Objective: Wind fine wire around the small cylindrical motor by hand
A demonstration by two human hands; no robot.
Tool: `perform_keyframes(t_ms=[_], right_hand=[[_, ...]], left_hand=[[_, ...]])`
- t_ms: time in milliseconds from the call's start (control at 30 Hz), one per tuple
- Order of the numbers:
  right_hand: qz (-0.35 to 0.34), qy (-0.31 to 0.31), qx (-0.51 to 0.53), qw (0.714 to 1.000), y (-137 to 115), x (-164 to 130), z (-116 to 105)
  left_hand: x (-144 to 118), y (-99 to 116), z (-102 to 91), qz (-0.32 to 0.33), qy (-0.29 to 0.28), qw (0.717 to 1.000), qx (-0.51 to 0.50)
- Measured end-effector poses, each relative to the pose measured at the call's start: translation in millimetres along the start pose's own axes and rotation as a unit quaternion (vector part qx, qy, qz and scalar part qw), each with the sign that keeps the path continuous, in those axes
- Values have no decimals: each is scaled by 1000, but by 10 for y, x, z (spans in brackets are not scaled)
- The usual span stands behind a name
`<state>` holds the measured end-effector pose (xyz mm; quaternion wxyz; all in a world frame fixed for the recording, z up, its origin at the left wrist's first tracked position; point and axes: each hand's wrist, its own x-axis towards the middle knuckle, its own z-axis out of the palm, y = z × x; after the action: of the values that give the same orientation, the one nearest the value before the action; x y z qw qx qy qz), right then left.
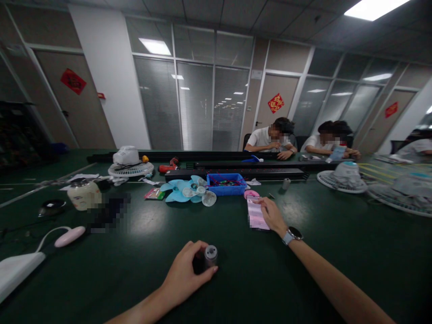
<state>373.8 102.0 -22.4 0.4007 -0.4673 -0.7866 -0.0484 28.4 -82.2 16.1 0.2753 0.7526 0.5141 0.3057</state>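
Observation:
My left hand has its thumb and fingers curled around a small grey metal cylinder, which looks like a small motor. The cylinder stands upright near the table's front middle, its round end with small holes facing up. Farther forward and to the right, my right hand reaches over a phone with a pink screen lying on the table. Its index finger is stretched onto the upper part of the screen, and the hand grips nothing. A watch is on my right wrist.
Light-blue fan blades lie beside a blue bin of wires and small parts. Another small metal cylinder stands to the right. Fan heads, a jar, and black rails occupy the green table. Co-workers sit opposite.

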Motion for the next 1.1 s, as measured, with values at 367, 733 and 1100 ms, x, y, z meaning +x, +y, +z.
perform_keyframes(t_ms=[367,733,1100], right_hand=[[-16,-14,34,999,22,-14,40],[64,35,100,992,135,2,22],[151,-48,184,970,162,-20,-92]], left_hand=[[1,-3,7,0,6,1000,6],[-8,16,-4,-4,3,1000,4],[-7,20,-5,0,7,1000,5]])
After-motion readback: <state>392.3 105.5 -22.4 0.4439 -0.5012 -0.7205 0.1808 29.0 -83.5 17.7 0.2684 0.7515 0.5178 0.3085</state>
